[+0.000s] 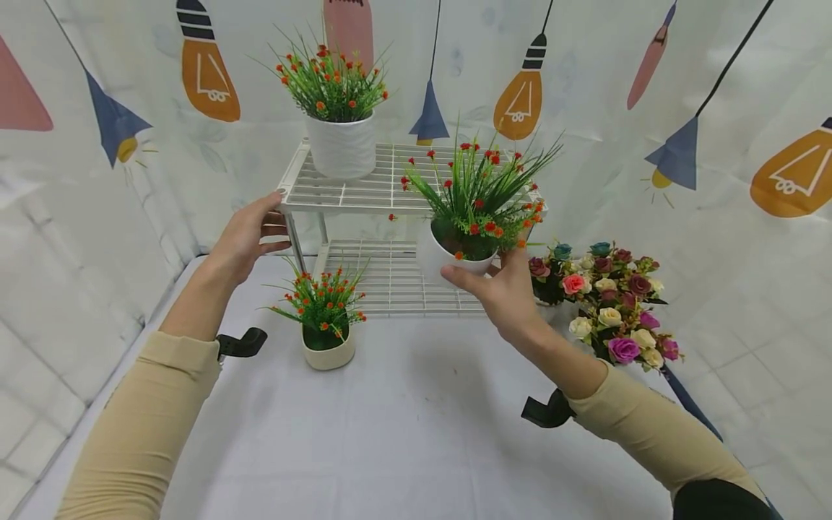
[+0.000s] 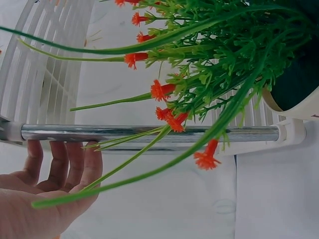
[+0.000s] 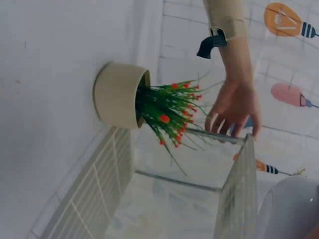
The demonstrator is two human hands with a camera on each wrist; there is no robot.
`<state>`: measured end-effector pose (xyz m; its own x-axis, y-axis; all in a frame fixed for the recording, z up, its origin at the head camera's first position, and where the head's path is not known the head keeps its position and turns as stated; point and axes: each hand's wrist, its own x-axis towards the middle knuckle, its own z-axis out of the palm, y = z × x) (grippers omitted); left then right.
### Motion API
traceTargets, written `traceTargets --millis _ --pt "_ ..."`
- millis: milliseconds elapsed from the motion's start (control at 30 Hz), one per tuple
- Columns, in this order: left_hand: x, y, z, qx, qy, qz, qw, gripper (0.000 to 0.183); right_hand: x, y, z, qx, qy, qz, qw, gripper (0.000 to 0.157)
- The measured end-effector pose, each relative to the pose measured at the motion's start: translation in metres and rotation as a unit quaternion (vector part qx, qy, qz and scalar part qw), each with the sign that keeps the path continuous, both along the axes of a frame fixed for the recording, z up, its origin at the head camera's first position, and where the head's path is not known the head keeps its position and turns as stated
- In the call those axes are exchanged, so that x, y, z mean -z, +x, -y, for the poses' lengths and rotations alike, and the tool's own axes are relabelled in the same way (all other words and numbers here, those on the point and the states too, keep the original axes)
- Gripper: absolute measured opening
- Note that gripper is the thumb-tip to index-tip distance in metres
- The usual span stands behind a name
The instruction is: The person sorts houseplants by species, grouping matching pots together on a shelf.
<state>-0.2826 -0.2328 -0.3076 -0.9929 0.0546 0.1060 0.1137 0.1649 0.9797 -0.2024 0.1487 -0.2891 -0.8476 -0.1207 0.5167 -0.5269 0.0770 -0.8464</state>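
Note:
A white two-tier wire rack (image 1: 370,278) stands on the table. My left hand (image 1: 242,235) grips its upper left corner, thumb at the shelf edge and fingers at the metal post (image 2: 149,132). My right hand (image 1: 510,292) holds a white flowerpot (image 1: 432,253) of artificial grass with red flowers, tilted in front of the upper shelf's right part. In the right wrist view, only part of this white pot (image 3: 286,209) shows. Another white flowerpot (image 1: 341,148) with orange-red flowers stands on the upper shelf's left side. A cream flowerpot (image 1: 329,354) sits before the rack's lower left.
Right of the rack are bunches of artificial roses (image 1: 611,318) in cream, pink and purple. A white tablecloth (image 1: 403,433) covers the table. Behind hangs a pale curtain (image 1: 591,79) printed with bulbs and lamps.

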Motion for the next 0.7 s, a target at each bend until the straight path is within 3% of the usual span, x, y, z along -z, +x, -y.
traceTargets --millis 133,367,700 --pt "0.001 0.0 0.0 0.001 -0.003 -0.001 1.0 0.067 -0.018 -0.009 0.0 -0.008 -0.012 0.008 1.0 0.087" --pt "0.001 0.0 0.0 0.001 -0.005 0.001 1.0 0.069 -0.048 -0.028 0.003 0.028 -0.016 0.044 0.998 0.09" --pt "0.0 0.0 0.0 -0.001 -0.007 0.002 1.0 0.07 -0.07 -0.078 0.024 0.075 -0.005 0.089 0.993 0.092"
